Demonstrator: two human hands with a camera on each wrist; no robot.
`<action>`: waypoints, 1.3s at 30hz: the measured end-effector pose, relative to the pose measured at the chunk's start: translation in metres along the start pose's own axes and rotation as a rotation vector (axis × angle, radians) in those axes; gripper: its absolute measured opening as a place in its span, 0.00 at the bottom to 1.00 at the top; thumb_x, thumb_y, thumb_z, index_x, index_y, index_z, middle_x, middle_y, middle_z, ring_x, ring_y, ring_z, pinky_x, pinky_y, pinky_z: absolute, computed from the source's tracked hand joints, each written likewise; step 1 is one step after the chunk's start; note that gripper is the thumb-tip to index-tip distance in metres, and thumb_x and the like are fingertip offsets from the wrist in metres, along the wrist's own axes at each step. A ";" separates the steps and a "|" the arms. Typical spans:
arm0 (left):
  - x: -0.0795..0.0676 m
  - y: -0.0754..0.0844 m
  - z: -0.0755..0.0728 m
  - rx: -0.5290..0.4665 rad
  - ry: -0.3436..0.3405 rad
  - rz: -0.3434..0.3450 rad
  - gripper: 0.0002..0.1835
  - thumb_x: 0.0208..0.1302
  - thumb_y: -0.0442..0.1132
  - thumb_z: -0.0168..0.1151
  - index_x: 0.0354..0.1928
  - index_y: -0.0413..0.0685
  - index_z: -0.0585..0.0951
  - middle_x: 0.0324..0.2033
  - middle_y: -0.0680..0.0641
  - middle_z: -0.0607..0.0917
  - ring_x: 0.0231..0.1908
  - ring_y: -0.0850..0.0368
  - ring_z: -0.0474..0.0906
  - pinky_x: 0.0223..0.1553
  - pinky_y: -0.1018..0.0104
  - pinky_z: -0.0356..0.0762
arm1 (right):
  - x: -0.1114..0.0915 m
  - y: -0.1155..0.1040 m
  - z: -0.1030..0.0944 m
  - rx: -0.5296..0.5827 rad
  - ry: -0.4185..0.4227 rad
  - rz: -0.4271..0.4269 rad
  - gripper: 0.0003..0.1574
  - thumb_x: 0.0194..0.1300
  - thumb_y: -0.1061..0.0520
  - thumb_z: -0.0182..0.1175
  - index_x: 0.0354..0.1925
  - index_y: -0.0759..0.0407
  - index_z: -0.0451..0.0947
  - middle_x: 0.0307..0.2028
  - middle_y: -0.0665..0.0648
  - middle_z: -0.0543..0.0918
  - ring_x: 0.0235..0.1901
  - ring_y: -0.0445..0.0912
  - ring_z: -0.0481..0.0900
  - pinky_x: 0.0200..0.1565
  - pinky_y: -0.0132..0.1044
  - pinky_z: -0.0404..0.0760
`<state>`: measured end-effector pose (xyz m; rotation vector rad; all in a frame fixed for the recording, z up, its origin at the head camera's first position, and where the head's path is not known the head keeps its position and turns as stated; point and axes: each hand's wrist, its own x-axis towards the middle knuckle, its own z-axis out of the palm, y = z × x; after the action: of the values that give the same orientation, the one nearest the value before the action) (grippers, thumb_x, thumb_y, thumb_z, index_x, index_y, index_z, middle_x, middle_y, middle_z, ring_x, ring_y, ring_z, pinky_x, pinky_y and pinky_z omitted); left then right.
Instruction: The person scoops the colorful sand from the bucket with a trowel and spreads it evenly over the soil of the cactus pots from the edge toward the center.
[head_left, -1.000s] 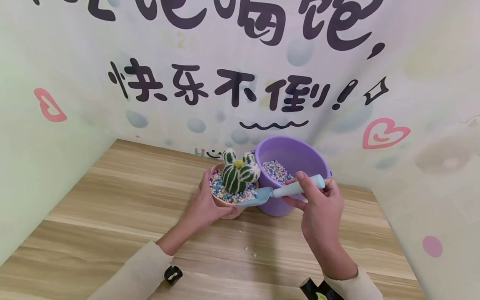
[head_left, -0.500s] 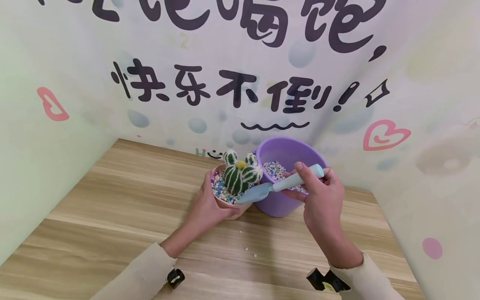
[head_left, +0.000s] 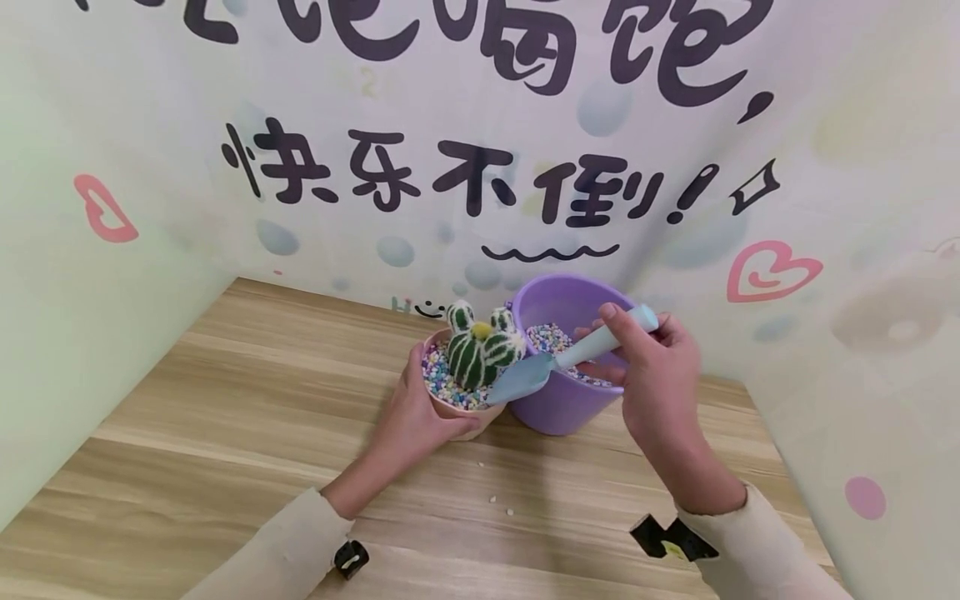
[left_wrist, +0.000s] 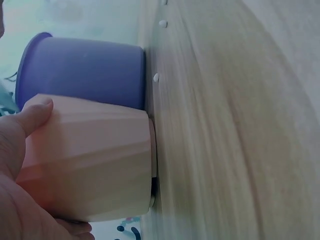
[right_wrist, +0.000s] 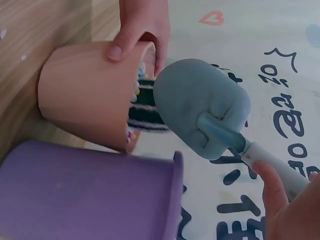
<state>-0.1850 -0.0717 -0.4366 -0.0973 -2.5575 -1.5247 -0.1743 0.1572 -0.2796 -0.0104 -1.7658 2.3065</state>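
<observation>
My left hand (head_left: 412,408) grips the side of a peach flower pot (left_wrist: 95,160), which stands on the table. Inside the pot, a green-and-white knitted cactus (head_left: 472,357) with a yellow tuft sits among colorful pebbles (head_left: 444,379). My right hand (head_left: 660,379) holds the pale handle of a light blue toy shovel (head_left: 525,377). The shovel's blade is over the pot's right rim, its underside facing the right wrist camera. Right beside the pot is a purple bucket (head_left: 558,408), with more pebbles (head_left: 549,337) in it, partly hidden by the right hand.
The wood-grain table (head_left: 247,425) ends at a printed wall cloth (head_left: 337,250) behind the pot and bucket. A few stray white pebbles (head_left: 509,512) lie on the table in front of them.
My right hand has shifted slightly right, drawing the shovel's blade back from the cactus toward the pot's right rim and tilting it up. The left hand keeps its grip on the pot.
</observation>
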 end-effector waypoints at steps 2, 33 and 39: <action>-0.002 0.001 0.000 0.020 -0.001 -0.020 0.71 0.32 0.54 0.84 0.75 0.55 0.45 0.67 0.38 0.64 0.65 0.40 0.65 0.63 0.43 0.66 | 0.003 -0.006 -0.002 0.013 -0.015 -0.016 0.23 0.57 0.57 0.71 0.35 0.66 0.66 0.32 0.60 0.86 0.34 0.55 0.88 0.30 0.52 0.83; 0.033 -0.024 -0.031 -0.084 -0.329 0.110 0.69 0.36 0.53 0.83 0.76 0.52 0.46 0.69 0.42 0.65 0.67 0.43 0.63 0.67 0.44 0.62 | 0.093 -0.017 -0.049 0.159 0.053 0.037 0.27 0.55 0.54 0.73 0.48 0.61 0.72 0.33 0.61 0.82 0.37 0.57 0.87 0.38 0.49 0.85; 0.030 -0.022 -0.029 -0.054 -0.294 0.090 0.70 0.34 0.55 0.83 0.76 0.52 0.46 0.69 0.41 0.66 0.67 0.43 0.64 0.67 0.44 0.62 | 0.106 -0.007 -0.052 0.095 0.086 0.055 0.27 0.55 0.52 0.73 0.48 0.60 0.75 0.34 0.60 0.83 0.37 0.56 0.88 0.37 0.47 0.85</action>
<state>-0.2141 -0.1079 -0.4371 -0.4705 -2.6852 -1.6530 -0.2684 0.2281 -0.2723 -0.1419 -1.6328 2.3880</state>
